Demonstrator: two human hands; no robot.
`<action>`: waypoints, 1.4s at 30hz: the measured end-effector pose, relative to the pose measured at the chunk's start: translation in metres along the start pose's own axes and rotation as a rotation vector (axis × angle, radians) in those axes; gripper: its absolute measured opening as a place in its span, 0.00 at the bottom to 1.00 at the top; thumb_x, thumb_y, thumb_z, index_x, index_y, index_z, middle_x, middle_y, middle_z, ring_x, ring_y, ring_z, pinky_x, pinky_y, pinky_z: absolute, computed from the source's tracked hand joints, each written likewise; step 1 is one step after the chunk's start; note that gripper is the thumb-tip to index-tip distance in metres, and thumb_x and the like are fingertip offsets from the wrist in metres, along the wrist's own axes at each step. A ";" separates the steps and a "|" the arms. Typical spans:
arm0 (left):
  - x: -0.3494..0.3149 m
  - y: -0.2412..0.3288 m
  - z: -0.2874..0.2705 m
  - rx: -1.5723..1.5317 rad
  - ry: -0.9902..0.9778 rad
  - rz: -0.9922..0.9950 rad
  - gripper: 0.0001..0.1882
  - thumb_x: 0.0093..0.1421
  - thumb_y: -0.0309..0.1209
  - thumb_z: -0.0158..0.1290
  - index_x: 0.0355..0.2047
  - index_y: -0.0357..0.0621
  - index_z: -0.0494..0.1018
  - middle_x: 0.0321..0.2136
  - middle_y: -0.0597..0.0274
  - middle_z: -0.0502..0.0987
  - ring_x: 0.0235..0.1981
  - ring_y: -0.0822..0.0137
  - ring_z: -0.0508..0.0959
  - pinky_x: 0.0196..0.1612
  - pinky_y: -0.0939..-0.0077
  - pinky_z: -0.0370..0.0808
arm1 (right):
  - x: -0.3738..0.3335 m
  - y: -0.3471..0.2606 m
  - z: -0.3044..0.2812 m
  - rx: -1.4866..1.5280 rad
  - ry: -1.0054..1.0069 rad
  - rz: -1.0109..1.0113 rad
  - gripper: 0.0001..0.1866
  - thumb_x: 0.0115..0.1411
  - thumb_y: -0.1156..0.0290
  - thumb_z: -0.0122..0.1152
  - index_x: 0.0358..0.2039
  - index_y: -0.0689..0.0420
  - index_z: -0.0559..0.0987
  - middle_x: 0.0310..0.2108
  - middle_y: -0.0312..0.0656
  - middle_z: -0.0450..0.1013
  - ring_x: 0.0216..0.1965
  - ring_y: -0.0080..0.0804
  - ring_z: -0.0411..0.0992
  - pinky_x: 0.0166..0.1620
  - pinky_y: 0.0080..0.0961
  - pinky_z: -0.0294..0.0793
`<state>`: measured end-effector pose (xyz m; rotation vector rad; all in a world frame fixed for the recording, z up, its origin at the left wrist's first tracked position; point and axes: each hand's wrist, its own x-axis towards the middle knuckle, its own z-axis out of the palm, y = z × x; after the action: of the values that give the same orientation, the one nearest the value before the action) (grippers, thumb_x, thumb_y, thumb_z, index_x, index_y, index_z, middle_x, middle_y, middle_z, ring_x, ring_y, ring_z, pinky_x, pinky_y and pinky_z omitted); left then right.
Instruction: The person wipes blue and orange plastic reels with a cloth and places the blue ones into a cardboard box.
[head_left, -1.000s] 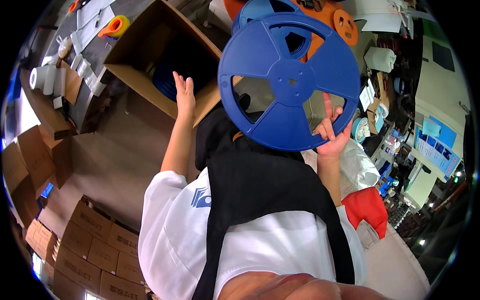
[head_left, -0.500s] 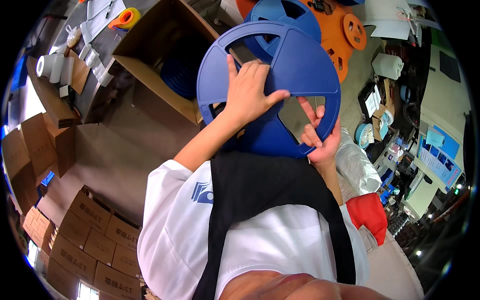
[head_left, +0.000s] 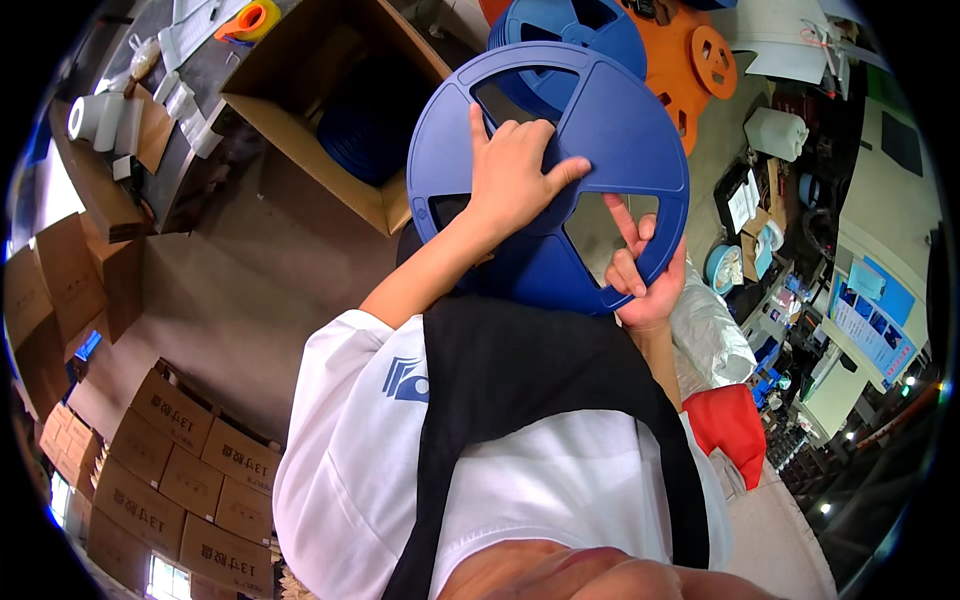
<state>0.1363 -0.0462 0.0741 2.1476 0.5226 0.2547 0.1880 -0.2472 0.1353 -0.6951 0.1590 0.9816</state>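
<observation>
At the lower left of the frame we see stacked brown cardboard boxes (head_left: 170,450), closed, with dark print on their sides. At the upper centre an open brown cardboard box (head_left: 330,90) stands, with dark blue round things inside. At the far left some more brown boxes (head_left: 60,290) lean. At the right edge hangs a blue and white poster (head_left: 870,320).

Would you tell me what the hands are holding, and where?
A blue reel: left hand flat on its hub, right hand gripping the lower rim through a cutout.
</observation>
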 end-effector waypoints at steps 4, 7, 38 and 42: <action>0.015 0.003 -0.018 0.032 -0.368 -0.170 0.20 0.56 0.45 0.54 0.42 0.44 0.70 0.36 0.57 0.73 0.44 0.57 0.70 0.63 0.42 0.40 | 0.000 0.004 0.000 0.003 -0.009 -0.010 0.20 0.66 0.50 0.39 0.36 0.57 0.66 0.64 0.57 0.50 0.08 0.16 0.55 0.15 0.15 0.51; -0.002 0.002 0.013 0.051 0.204 0.099 0.22 0.55 0.42 0.55 0.46 0.45 0.68 0.45 0.55 0.71 0.52 0.55 0.66 0.63 0.42 0.42 | -0.006 0.000 -0.016 0.027 -0.027 0.012 0.23 0.66 0.46 0.37 0.35 0.56 0.66 0.65 0.55 0.50 0.09 0.17 0.54 0.17 0.17 0.52; -0.048 -0.108 -0.034 0.090 0.387 -0.126 0.27 0.65 0.38 0.43 0.61 0.40 0.57 0.63 0.49 0.55 0.66 0.51 0.49 0.66 0.57 0.45 | 0.031 -0.034 -0.015 0.231 -0.087 -0.169 0.20 0.65 0.52 0.45 0.34 0.59 0.70 0.65 0.55 0.48 0.12 0.14 0.55 0.18 0.14 0.52; -0.036 -0.061 -0.038 0.016 0.441 0.039 0.27 0.61 0.35 0.50 0.59 0.42 0.61 0.57 0.49 0.63 0.60 0.49 0.60 0.62 0.58 0.54 | 0.046 -0.026 0.008 0.102 -0.162 -0.234 0.25 0.64 0.46 0.43 0.35 0.59 0.70 0.65 0.55 0.48 0.14 0.16 0.58 0.20 0.15 0.55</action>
<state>0.0741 -0.0037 0.0472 2.1217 0.7325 0.7579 0.2334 -0.2190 0.1341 -0.5247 -0.0143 0.7950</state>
